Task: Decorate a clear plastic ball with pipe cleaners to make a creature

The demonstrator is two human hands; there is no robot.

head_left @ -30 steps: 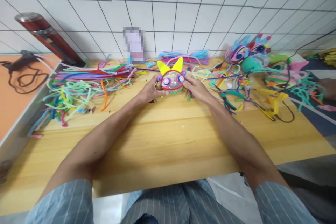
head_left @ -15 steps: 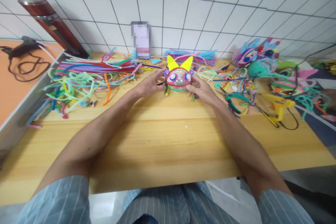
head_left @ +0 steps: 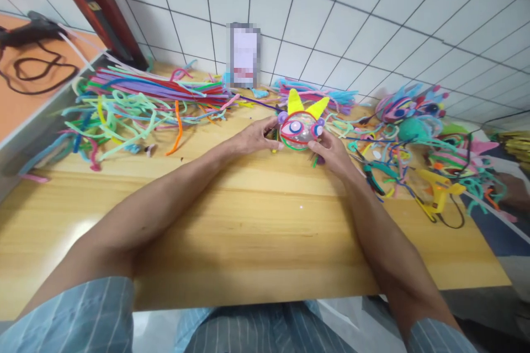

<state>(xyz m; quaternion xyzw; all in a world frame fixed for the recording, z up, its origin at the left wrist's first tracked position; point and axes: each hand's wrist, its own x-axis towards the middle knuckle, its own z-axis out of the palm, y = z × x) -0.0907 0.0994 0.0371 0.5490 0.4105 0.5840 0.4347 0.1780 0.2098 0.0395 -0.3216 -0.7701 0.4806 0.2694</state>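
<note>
A clear ball figure (head_left: 301, 133) with yellow pipe-cleaner ears, round eyes and a red band around it is at the back middle of the table. Purple curls stick out at its sides. My left hand (head_left: 259, 138) cups its left side, thumb low and fingers bent behind. On the opposite side my right hand (head_left: 333, 151) grips it, the thumb pressed to its lower front. Some of the fingers are hidden behind the ball. Small dark and green strands hang below it near both hands.
Loose pipe cleaners (head_left: 120, 121) lie at the left, with a bundle (head_left: 157, 88) behind them. A phone (head_left: 244, 55) leans on the tiled wall beyond. To the right are pliers (head_left: 375, 176), a yellow glue gun (head_left: 441, 190) and finished figures (head_left: 397, 105). A red flask (head_left: 110, 16) stands back left.
The ball figure has turned, so its face points more to the right, and its ears tilt. Both hands still hold it. The camera view has shifted and tilted.
</note>
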